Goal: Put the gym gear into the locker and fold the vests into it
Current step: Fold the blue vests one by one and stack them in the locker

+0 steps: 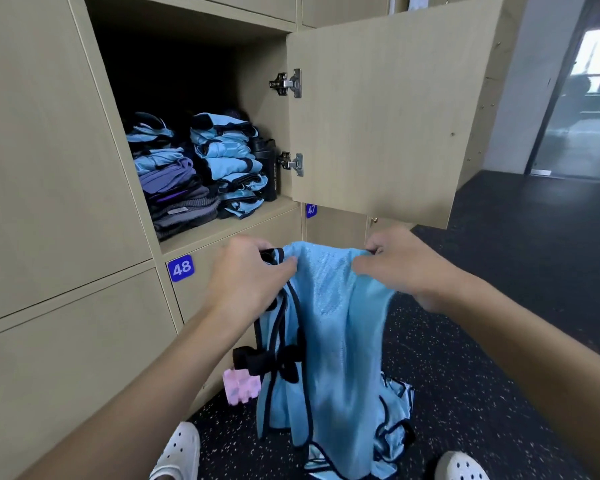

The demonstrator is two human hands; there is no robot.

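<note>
A light blue vest (329,334) with dark trim hangs in front of me, below the open locker (222,223). My left hand (246,275) pinches its top left corner and my right hand (406,268) pinches its top right corner. Inside the locker stand two stacks: folded blue vests (229,164) on the right, and blue vests over purple and grey clothes (174,188) on the left. A black bottle (269,168) stands at the locker's right wall. More blue vests (392,441) lie on the floor behind the hanging one.
The locker door (388,109) stands open to the right, above my right hand. Closed lockers marked 48 (181,268) and 47 (311,210) sit below. A pink object (239,388) lies on the dark speckled floor by the lockers. My white shoes (179,452) are at the bottom.
</note>
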